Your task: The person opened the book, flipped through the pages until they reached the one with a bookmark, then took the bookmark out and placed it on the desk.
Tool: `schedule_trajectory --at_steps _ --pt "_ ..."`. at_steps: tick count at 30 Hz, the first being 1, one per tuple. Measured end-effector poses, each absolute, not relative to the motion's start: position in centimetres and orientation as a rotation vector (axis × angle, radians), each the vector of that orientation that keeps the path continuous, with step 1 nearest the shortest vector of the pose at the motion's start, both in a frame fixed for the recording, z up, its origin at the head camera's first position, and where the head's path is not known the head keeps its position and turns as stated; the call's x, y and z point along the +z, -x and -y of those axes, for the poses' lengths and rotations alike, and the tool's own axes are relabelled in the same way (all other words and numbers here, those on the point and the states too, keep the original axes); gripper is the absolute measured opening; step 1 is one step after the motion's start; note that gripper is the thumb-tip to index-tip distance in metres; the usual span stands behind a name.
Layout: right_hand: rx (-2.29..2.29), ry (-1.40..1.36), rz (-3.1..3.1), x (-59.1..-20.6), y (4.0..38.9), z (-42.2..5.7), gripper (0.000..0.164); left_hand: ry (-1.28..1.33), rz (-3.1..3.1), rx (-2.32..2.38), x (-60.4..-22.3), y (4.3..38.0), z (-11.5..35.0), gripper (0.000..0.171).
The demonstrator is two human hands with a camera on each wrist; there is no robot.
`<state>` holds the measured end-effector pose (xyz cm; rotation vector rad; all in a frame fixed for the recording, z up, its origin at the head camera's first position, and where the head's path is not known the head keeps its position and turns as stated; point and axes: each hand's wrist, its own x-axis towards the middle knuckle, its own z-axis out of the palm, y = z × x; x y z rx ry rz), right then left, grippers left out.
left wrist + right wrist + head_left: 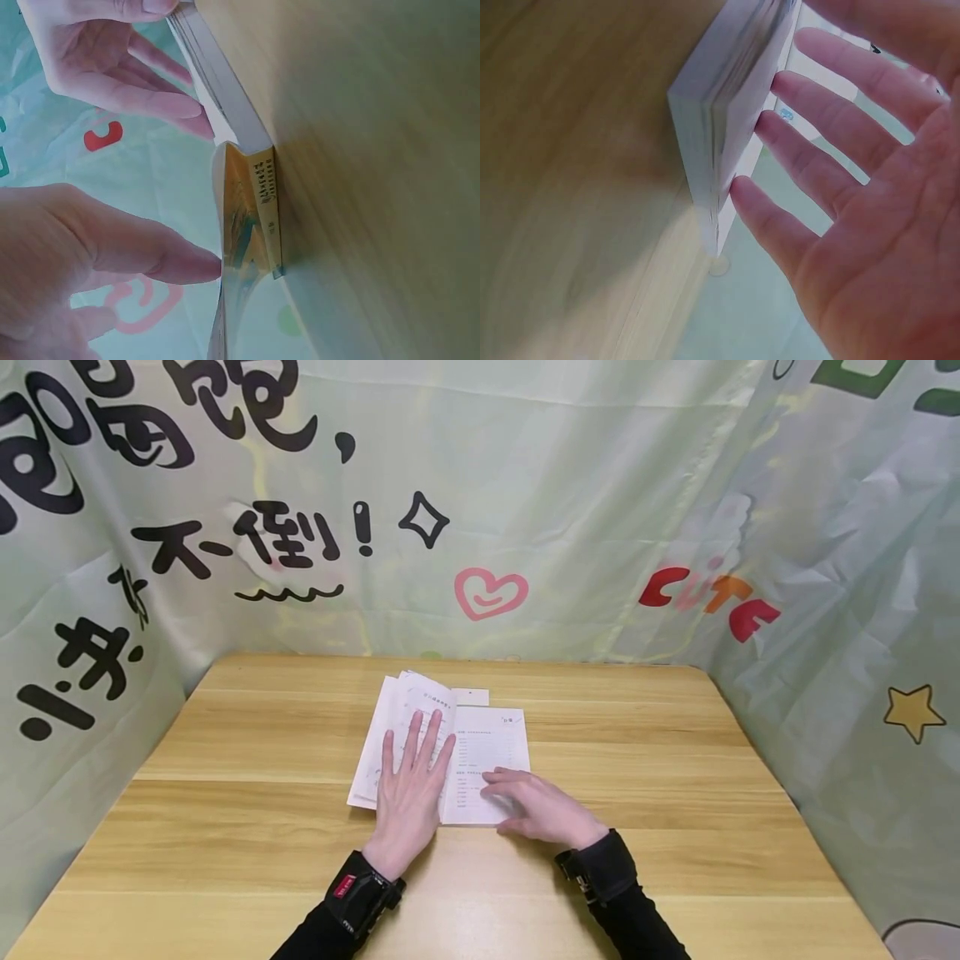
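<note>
An open paperback book (491, 743) with printed white pages lies on the wooden table. My left hand (408, 802) rests spread over its left page (380, 735), fingers pointing away from me. On the right page, the fingertips of my right hand (543, 810) touch the paper, with the thumb near the lower right corner. From the left wrist, the yellow spine (264, 187) with dark lettering shows at the fold, and the cover bends up to the left. In the right wrist view the thick page block (694, 142) stands under my extended fingers (810, 161).
A white slip (471, 697) sticks out past the book's far edge. The wooden table (637, 743) runs back to a pale green printed curtain (570, 485), which encloses the far side and both flanks. Both wrists carry black straps (360, 893).
</note>
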<state>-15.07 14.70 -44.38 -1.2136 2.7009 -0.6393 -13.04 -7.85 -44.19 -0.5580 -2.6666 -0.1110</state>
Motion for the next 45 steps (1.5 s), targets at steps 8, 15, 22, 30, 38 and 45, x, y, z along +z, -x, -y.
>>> schedule_trajectory --at_steps 8,15,22,30,38,45 --pt "-0.621 1.219 -2.682 -44.2 15.0 -14.8 0.043 0.751 2.761 -0.199 -45.0 12.6 7.6 0.058" --pt "-0.607 1.211 -2.683 -43.9 14.9 -14.9 0.038 0.768 2.857 -0.191 -45.3 12.5 7.6 0.043" --pt "-0.644 1.219 -2.677 -43.8 14.9 -14.8 0.033 0.74 2.922 -0.292 -45.0 12.1 7.6 0.051" --pt "-0.627 1.204 -2.684 -43.6 14.9 -14.9 0.027 0.743 2.955 -0.345 -44.8 12.1 7.6 0.065" --pt "-0.63 1.19 -2.683 -43.6 15.0 -14.9 0.025 0.773 2.931 -0.311 -44.9 12.2 7.7 0.066" --pt "-0.648 1.191 -2.662 -43.7 15.0 -14.8 0.029 0.785 2.928 -0.292 -45.0 12.1 7.7 0.062"
